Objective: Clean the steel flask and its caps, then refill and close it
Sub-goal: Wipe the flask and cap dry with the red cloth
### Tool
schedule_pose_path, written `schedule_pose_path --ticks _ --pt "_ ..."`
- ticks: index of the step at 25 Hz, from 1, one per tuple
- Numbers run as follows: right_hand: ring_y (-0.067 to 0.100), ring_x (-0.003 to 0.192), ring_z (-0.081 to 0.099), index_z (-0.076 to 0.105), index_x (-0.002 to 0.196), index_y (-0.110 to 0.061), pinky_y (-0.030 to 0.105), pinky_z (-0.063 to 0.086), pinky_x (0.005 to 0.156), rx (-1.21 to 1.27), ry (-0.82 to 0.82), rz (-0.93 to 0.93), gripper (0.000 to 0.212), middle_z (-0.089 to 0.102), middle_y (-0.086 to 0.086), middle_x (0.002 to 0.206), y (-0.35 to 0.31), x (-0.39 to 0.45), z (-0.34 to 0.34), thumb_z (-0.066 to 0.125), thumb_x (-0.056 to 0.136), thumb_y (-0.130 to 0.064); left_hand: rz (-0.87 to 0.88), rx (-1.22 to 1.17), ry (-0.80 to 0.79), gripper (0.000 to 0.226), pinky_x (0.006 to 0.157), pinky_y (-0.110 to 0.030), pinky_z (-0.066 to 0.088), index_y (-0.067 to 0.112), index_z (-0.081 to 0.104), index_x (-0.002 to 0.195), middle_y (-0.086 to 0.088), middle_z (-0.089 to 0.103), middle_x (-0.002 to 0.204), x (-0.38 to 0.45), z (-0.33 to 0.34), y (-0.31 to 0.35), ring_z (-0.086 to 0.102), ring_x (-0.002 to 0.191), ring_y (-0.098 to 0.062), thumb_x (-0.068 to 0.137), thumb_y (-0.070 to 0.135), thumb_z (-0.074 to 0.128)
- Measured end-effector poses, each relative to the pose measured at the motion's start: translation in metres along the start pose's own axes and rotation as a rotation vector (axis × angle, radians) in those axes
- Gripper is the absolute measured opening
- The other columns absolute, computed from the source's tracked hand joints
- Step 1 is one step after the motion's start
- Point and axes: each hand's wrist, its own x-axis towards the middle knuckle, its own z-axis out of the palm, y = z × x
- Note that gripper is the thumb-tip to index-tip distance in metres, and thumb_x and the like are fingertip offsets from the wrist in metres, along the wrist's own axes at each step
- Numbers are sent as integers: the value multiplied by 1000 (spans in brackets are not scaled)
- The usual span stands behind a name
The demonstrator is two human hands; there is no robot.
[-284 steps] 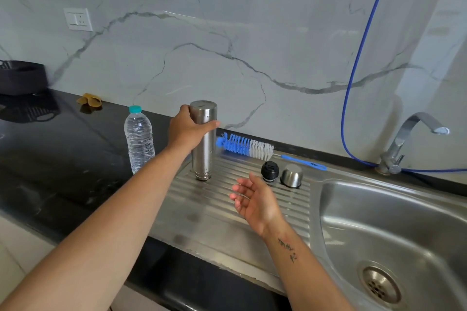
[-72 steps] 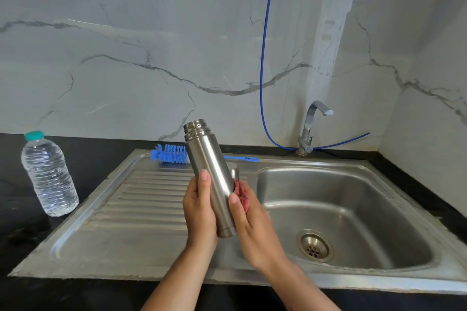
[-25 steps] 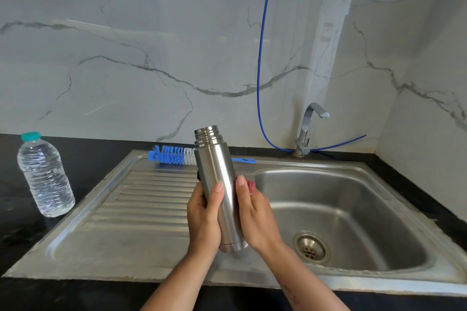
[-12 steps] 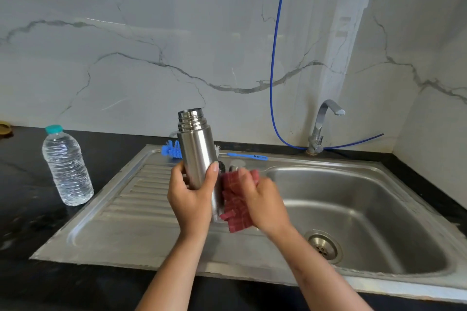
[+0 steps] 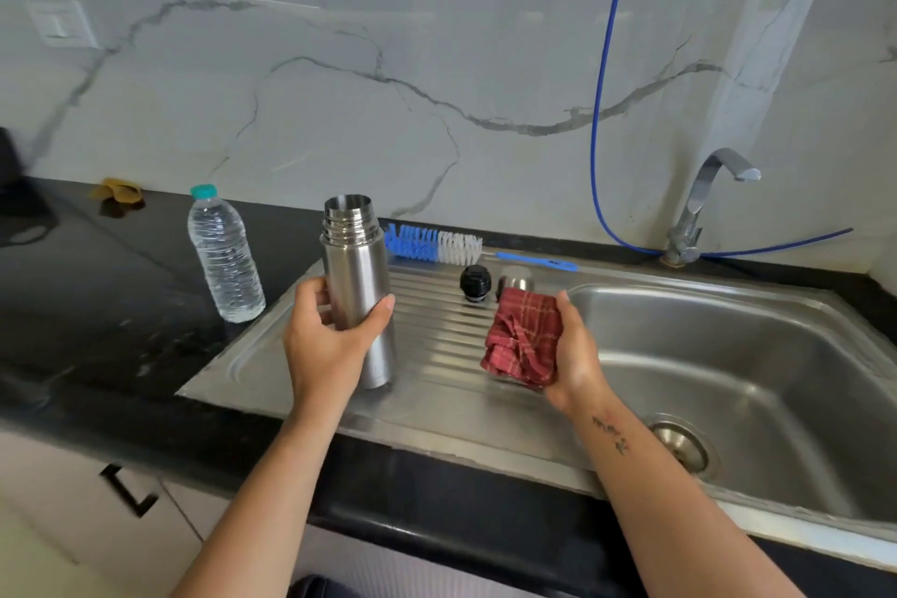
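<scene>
Ribbed steel flask [image 5: 358, 287] — checked cloth [image 5: 525, 339] bunched.

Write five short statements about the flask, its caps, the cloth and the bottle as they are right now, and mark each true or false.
1. The left hand grips the open cylindrical steel flask upright over the ribbed steel draining board. True.
2. The round black inner cap is screwed onto the flask. False: it sits on the draining board, and the flask's threaded mouth is bare.
3. The right hand holds a folded red checked cloth. True.
4. The cloth is pressed against the flask. False: a gap separates them.
5. The clear plastic water bottle with a teal cap lies on its side in the sink basin. False: it stands upright on the black counter.
</scene>
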Motion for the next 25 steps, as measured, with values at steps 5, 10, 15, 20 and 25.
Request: schedule_pose_path --ticks 5,10,15,20,25 --pt "40 89 74 68 122 -2 58 62 77 49 -41 17 63 74 24 111 1 5 -5 42 103 -56 -14 62 22 61 76 -22 53 26 56 116 15 67 106 -5 -11 -8 67 92 -1 69 37 94" --pt "37 77 73 65 124 -2 55 61 71 154 -24 -6 54 75 18 90 -9 8 -14 42 106 -47 -45 77 -12 63 73 -20 49 24 52 120 13 64 107 -4 -13 -7 64 92 1 72 37 92" --pt "40 86 73 63 128 -2 59 61 76 161 8 -17 55 75 23 101 -12 10 -21 42 105 -47 -37 95 -29 66 77 -24 52 23 51 121 8 65 110 -7 -14 -6 64 94 -1 72 40 92" --pt "39 86 74 63 128 -3 55 62 70 165 4 2 54 75 23 102 -12 11 -22 41 105 -48 82 134 123 75 89 -33 51 17 50 126 3 55 121 -13 -20 -3 59 107 -15 70 40 93" --pt "37 82 75 65 123 -6 61 60 82 163 -1 -6 51 77 21 97 -12 11 -23 42 105 -48 266 109 189 56 75 -25 48 13 55 114 -2 56 104 -39 -14 27 57 86 -22 74 32 90"
